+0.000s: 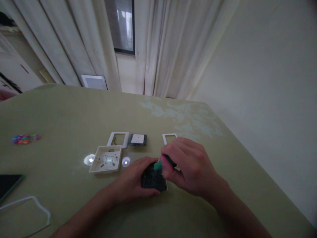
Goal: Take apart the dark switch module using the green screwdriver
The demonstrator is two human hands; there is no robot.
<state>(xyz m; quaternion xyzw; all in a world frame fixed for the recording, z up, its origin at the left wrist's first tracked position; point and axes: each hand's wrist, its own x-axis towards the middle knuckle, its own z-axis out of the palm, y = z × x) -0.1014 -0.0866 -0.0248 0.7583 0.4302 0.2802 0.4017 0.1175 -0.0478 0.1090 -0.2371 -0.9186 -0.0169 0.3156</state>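
Home room: curtains (pixel 160 49), clothed table (pixel 74 112).

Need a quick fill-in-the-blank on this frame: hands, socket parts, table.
1. The left hand holds down a dark socket module on the ____ tablecloth.
2. The right hand grips a tool with a ____ handle over that module.
3. The white back box lies to the ____ of the hands in the picture.
4. Just beyond the back box lies an empty white ____.

Missing words: green; green; left; frame
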